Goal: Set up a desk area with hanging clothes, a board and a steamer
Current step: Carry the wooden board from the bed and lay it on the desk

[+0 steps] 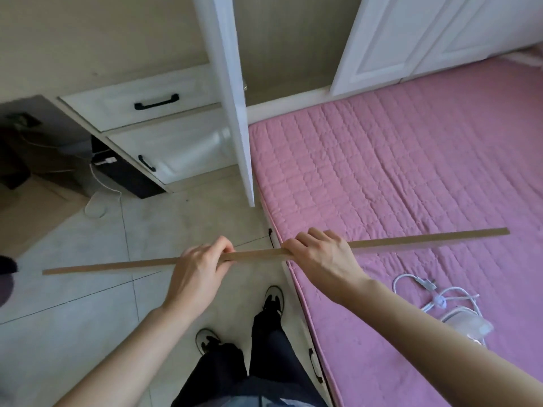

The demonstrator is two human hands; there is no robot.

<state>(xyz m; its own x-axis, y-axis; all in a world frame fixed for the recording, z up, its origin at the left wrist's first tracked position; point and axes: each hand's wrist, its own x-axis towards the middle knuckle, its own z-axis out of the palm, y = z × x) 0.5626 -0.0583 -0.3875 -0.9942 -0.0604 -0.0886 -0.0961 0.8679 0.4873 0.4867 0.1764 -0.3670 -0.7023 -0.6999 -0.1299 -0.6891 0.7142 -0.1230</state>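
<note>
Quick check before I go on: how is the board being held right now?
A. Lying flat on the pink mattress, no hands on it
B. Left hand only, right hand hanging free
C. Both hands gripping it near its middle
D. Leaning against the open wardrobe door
C: the left hand and right hand both curl round the board near its middle, holding it edge-on over the floor and the mattress edge.
</note>
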